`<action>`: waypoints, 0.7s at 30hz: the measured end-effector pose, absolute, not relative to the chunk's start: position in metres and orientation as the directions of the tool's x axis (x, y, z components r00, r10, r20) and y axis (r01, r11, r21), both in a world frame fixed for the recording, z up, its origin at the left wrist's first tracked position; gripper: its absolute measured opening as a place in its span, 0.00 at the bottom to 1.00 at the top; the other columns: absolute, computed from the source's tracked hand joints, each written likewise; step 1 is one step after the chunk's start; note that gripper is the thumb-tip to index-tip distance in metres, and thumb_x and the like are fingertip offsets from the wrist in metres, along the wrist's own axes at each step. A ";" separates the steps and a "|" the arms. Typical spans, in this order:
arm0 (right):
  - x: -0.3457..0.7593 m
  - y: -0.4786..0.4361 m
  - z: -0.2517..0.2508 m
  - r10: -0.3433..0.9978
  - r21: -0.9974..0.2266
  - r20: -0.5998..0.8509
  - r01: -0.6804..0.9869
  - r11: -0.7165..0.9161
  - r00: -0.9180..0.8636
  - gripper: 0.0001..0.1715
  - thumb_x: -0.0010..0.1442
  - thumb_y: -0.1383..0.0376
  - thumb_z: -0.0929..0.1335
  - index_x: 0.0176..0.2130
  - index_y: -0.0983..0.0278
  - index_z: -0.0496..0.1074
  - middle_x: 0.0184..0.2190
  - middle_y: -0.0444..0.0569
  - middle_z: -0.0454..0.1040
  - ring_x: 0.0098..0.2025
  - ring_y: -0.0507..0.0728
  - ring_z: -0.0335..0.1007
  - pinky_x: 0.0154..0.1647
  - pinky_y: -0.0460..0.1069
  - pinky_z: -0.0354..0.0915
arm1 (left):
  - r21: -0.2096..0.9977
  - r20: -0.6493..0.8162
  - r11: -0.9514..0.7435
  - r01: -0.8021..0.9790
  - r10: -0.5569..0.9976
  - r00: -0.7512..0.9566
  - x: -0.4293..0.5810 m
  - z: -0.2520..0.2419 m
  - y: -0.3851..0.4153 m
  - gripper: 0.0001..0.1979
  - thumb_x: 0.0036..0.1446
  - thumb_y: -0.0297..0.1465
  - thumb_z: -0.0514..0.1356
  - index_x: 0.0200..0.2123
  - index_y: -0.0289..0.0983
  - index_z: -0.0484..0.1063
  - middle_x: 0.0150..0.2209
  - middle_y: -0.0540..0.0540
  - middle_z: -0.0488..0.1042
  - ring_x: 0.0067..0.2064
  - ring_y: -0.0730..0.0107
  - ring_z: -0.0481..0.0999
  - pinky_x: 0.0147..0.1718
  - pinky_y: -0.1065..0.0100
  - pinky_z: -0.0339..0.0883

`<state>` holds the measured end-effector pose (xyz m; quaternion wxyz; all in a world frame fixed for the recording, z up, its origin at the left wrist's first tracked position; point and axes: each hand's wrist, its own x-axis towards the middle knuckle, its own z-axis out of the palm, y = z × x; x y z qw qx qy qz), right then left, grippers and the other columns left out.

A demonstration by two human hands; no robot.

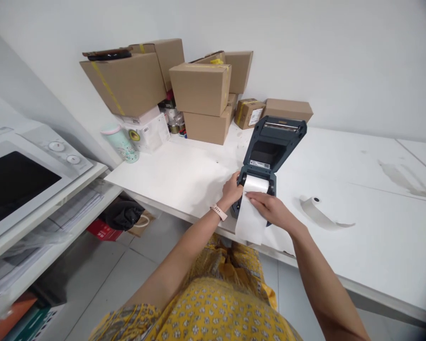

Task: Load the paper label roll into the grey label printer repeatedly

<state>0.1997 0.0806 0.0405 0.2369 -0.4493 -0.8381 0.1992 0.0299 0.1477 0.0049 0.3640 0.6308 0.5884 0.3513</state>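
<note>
Two hands meet at an open printer (271, 150). The left hand (231, 190) curls closed around its left side. The right hand (271, 208) lies flat, fingers stretched, on the paper strip (249, 225) drawn from the roll (256, 183) in the bay. The strip hangs over the desk (369, 237) edge. A loose roll (316, 209) lies to the right, and cardboard boxes (200, 89) stand behind.
</note>
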 end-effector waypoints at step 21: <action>0.174 0.011 0.005 0.828 -0.282 0.434 0.819 0.499 -0.355 0.29 0.69 0.64 0.59 0.67 0.60 0.60 0.64 0.54 0.66 0.66 0.63 0.62 0.63 0.63 0.66 | 0.838 -0.105 0.058 0.543 0.993 0.056 0.032 0.020 0.111 0.44 0.53 0.41 0.63 0.69 0.36 0.49 0.66 0.35 0.62 0.66 0.48 0.64 0.62 0.54 0.59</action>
